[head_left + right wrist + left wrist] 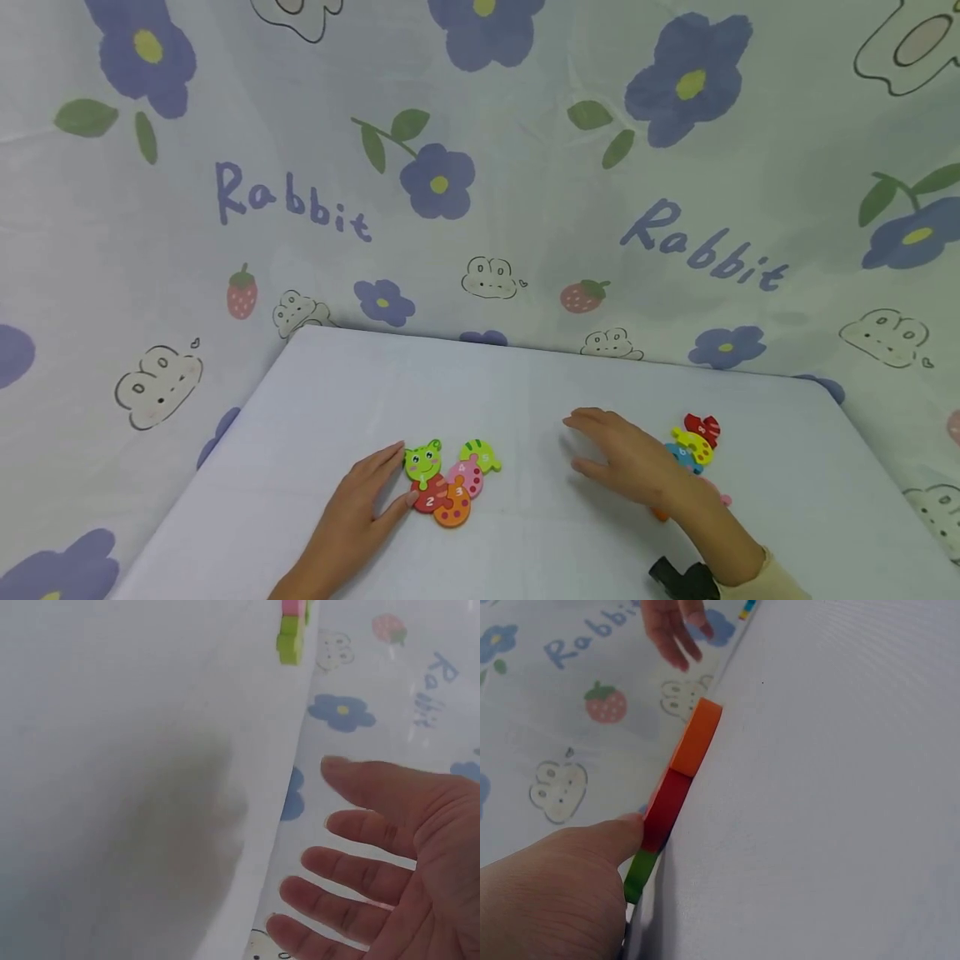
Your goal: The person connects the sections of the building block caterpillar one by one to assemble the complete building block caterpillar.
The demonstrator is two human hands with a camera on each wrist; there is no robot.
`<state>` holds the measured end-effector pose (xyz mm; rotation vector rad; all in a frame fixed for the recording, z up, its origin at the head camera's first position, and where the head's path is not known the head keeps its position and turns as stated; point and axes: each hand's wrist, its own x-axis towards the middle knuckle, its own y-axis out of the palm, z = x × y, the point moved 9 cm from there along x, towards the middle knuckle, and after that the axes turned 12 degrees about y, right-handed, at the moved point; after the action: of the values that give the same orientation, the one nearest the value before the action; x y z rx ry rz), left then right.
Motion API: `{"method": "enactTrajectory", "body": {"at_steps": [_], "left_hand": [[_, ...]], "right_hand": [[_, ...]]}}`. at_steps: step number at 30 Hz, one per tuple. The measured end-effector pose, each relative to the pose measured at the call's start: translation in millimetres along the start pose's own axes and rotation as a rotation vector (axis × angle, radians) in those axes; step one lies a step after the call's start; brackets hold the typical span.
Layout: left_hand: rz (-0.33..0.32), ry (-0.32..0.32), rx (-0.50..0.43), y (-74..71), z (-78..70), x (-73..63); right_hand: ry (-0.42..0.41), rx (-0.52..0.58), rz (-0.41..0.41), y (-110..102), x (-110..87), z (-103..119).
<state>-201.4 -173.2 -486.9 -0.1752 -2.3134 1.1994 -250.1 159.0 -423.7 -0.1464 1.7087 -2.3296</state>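
Observation:
A joined caterpillar puzzle of several numbered pieces lies on the white table, with a green smiling head piece (423,463), a red piece (431,494), an orange piece (452,507), a pink piece (466,478) and a green striped tail piece (480,456). My left hand (352,508) rests along its left side, fingertips at the head and thumb tip at the red piece. In the left wrist view the thumb (622,836) touches the red edge (666,810). My right hand (626,458) is held over the table to the right, fingers extended and spread, holding nothing.
Behind my right hand lie more puzzle pieces: a red one (703,429), a yellow one (693,447) and a blue one (683,457), partly hidden by the forearm. A black device (684,578) sits below my right wrist. A printed cloth (525,225) hangs behind the table.

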Motion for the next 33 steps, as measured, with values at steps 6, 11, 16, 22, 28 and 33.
{"method": "enactTrajectory", "body": {"at_steps": [6, 11, 16, 22, 28, 33], "left_hand": [[0.001, -0.011, -0.018, 0.1, -0.2, 0.4], [0.013, -0.018, -0.027, 2.0, 0.9, 1.1], [0.020, -0.027, -0.018, 2.4, 2.6, 0.4], [0.030, -0.028, -0.016, 3.5, 3.4, -0.1], [0.029, -0.027, -0.009, 3.0, 2.8, 0.3], [0.027, -0.028, -0.019, 3.7, 3.0, -0.1]], "right_hand": [[0.029, -0.011, -0.017, -2.9, -8.5, -15.5], [0.059, -0.037, -0.021, -1.6, -15.6, -31.2], [0.092, -0.042, -0.021, -2.6, -24.2, -46.9], [0.123, -0.061, -0.042, -6.6, -35.5, -63.7], [0.148, -0.032, -0.069, -11.4, -46.4, -77.5], [0.158, -0.007, -0.089, -14.5, -54.4, -86.0]]}}
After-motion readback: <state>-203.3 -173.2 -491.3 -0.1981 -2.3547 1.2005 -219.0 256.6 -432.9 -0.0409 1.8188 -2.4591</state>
